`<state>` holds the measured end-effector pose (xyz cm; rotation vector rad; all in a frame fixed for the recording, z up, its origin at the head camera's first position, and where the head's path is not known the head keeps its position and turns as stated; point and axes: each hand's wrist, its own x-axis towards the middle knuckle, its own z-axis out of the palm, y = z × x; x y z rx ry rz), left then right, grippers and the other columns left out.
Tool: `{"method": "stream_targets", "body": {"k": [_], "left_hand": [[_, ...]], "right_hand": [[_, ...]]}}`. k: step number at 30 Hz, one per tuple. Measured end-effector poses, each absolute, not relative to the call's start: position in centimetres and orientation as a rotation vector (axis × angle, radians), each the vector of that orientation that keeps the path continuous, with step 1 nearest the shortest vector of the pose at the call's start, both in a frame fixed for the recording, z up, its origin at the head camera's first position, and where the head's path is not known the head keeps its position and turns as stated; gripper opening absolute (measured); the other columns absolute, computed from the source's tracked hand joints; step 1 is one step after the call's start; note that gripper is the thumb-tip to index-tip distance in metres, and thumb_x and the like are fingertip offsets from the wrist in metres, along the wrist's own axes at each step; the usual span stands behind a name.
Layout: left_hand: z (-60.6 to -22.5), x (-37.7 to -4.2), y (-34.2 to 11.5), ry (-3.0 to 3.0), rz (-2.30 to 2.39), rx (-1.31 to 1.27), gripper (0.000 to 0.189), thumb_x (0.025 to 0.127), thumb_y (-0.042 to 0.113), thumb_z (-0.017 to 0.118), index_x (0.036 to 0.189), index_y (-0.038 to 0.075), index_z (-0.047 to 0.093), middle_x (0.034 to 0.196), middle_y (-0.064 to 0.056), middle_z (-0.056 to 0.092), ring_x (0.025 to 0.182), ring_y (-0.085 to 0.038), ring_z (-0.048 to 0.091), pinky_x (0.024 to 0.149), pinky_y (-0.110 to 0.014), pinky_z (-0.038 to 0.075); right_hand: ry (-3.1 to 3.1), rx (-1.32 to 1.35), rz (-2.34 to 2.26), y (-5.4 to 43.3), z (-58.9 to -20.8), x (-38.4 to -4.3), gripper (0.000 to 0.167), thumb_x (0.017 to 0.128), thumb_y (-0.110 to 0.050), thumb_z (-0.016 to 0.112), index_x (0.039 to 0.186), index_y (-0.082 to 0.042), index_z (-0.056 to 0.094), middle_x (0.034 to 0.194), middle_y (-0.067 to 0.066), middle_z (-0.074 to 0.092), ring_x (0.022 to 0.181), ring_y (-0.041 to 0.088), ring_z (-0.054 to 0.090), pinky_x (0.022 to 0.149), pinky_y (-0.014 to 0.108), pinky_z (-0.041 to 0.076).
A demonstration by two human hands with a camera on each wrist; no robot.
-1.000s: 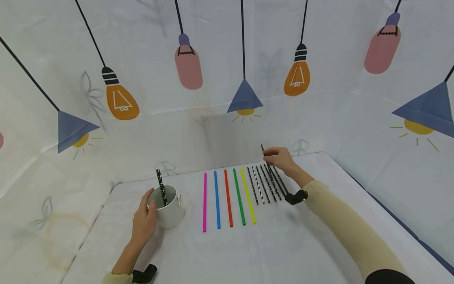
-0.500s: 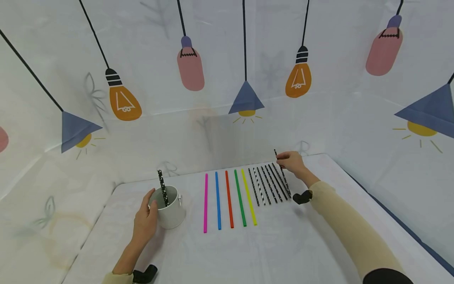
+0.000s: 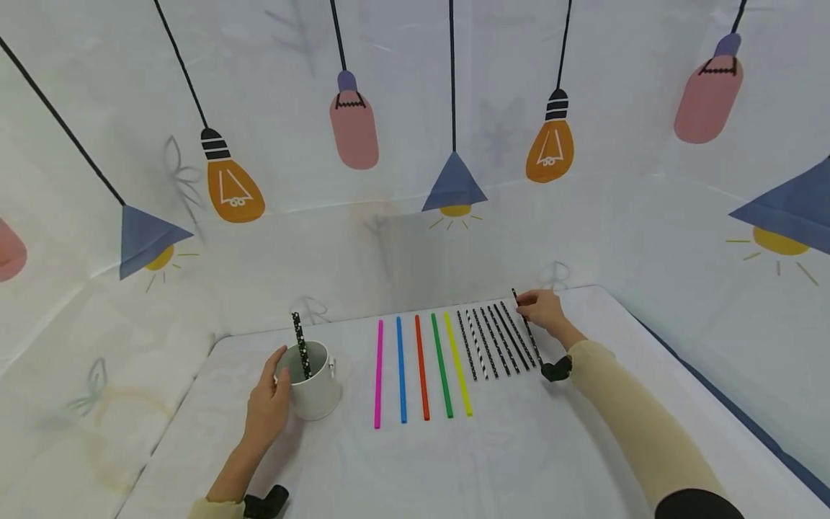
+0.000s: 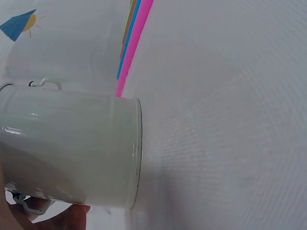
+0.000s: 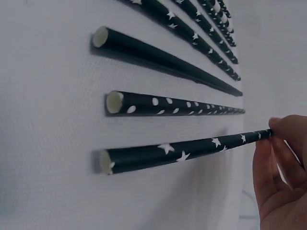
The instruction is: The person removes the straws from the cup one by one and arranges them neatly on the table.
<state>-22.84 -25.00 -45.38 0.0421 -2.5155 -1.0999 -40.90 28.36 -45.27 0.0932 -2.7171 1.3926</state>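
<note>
My left hand (image 3: 266,404) grips the side of a small white metal bucket (image 3: 318,395), thumb and fingers curved round it near the rim. The bucket stands upright, with black-and-white patterned straws (image 3: 301,344) leaning inside. At the right end of the row, my right hand (image 3: 546,313) pinches a black straw with white stars (image 5: 192,150) by its far end between thumb and fingers. The straw lies close to the table beside a black dotted straw (image 5: 177,104) and a plain black one (image 5: 158,57). Whether its near end touches the table is hard to tell.
Several black patterned straws (image 3: 488,342) lie side by side. Left of them are longer pink (image 3: 379,375), blue (image 3: 401,371), red (image 3: 422,367), green (image 3: 442,366) and yellow (image 3: 457,364) straws. A lamp-printed white sheet (image 3: 389,245) rises behind the white table (image 3: 415,476).
My right hand has moved right and down with the starred straw, bringing it to the right end of the black row. My left hand keeps its grip on the bucket.
</note>
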Motion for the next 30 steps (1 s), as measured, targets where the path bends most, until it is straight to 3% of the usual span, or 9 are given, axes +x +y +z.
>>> {"method": "stream_targets", "body": {"k": [4, 13, 15, 17, 19, 22, 24, 26, 30], "left_hand": [[-45.2, -22.8, -25.0, -2.510, -1.115, 0.029, 0.048, 0.107, 0.032, 0.029, 0.152, 0.015, 0.031, 0.145, -0.026, 0.041, 0.110, -0.043, 0.053, 0.088, -0.060, 0.042], [-45.1, -22.9, -25.0, -2.514, -1.109, 0.029, 0.049, 0.107, 0.032, 0.029, 0.152, 0.014, 0.031, 0.144, -0.025, 0.042, 0.096, -0.036, 0.049, 0.084, -0.055, 0.042], [-45.1, -22.9, -25.0, -2.511, -1.087, 0.030, 0.048, 0.107, 0.032, 0.030, 0.151, 0.014, 0.032, 0.134, -0.027, 0.050, 0.088, -0.034, 0.049, 0.078, -0.049, 0.043], [-45.2, -22.9, -25.0, -2.509, -1.080, 0.036, 0.047, 0.107, 0.032, 0.030, 0.151, 0.016, 0.033, 0.108, -0.028, 0.059, 0.076, -0.030, 0.049, 0.069, -0.044, 0.043], [-45.3, -22.8, -25.0, -2.517, -1.081, 0.043, 0.047, 0.107, 0.033, 0.030, 0.151, 0.017, 0.032, 0.083, -0.022, 0.053, 0.066, -0.025, 0.045, 0.061, -0.039, 0.040], [-45.3, -22.6, -24.9, -2.526, -1.103, 0.040, 0.048, 0.107, 0.034, 0.029, 0.152, 0.017, 0.031, 0.094, -0.024, 0.058, 0.069, -0.027, 0.049, 0.063, -0.040, 0.042], [-45.3, -22.5, -24.9, -2.530, -1.099, 0.035, 0.048, 0.107, 0.034, 0.029, 0.152, 0.016, 0.031, 0.117, -0.027, 0.058, 0.078, -0.030, 0.052, 0.068, -0.042, 0.043], [-45.3, -22.4, -24.9, -2.526, -1.095, 0.032, 0.048, 0.107, 0.033, 0.029, 0.152, 0.015, 0.031, 0.127, -0.027, 0.054, 0.082, -0.032, 0.052, 0.070, -0.043, 0.043], [-45.3, -22.5, -24.9, -2.518, -1.082, 0.030, 0.048, 0.107, 0.033, 0.030, 0.151, 0.016, 0.032, 0.110, -0.027, 0.058, 0.075, -0.029, 0.049, 0.065, -0.040, 0.041]], "right_hand": [[-2.713, 0.080, 1.369, 28.4, -45.7, -41.0, 0.030, 0.091, -0.005, 0.064, 0.119, 0.007, 0.062, 0.114, 0.026, 0.063, 0.092, 0.031, 0.063, 0.074, 0.035, 0.054], [-2.764, 0.043, 1.308, 28.3, -45.9, -41.3, 0.031, 0.091, -0.006, 0.065, 0.117, 0.008, 0.064, 0.114, 0.026, 0.063, 0.094, 0.032, 0.063, 0.077, 0.038, 0.053], [-2.783, 0.037, 1.285, 28.3, -46.0, -41.3, 0.030, 0.091, -0.008, 0.065, 0.116, 0.008, 0.064, 0.113, 0.026, 0.064, 0.096, 0.033, 0.063, 0.078, 0.039, 0.053], [-2.800, 0.024, 1.272, 28.3, -46.2, -41.3, 0.030, 0.091, -0.009, 0.066, 0.115, 0.008, 0.065, 0.112, 0.025, 0.064, 0.097, 0.034, 0.063, 0.080, 0.040, 0.052], [-2.815, 0.009, 1.272, 28.4, -46.4, -41.2, 0.029, 0.091, -0.009, 0.065, 0.115, 0.008, 0.066, 0.111, 0.024, 0.065, 0.096, 0.033, 0.063, 0.079, 0.040, 0.052], [-2.825, -0.012, 1.283, 28.5, -46.8, -41.1, 0.029, 0.092, -0.010, 0.065, 0.114, 0.008, 0.066, 0.109, 0.024, 0.066, 0.092, 0.030, 0.063, 0.076, 0.038, 0.052], [-2.827, -0.025, 1.287, 28.6, -47.0, -41.1, 0.028, 0.091, -0.010, 0.065, 0.114, 0.007, 0.067, 0.108, 0.023, 0.066, 0.090, 0.028, 0.063, 0.074, 0.037, 0.052], [-2.825, -0.025, 1.280, 28.6, -47.2, -41.3, 0.027, 0.091, -0.010, 0.066, 0.113, 0.007, 0.067, 0.107, 0.022, 0.067, 0.088, 0.026, 0.063, 0.072, 0.035, 0.052], [-2.826, -0.021, 1.257, 28.4, -47.3, -41.4, 0.025, 0.091, -0.009, 0.066, 0.111, 0.006, 0.069, 0.106, 0.021, 0.067, 0.088, 0.027, 0.063, 0.072, 0.035, 0.052]]}}
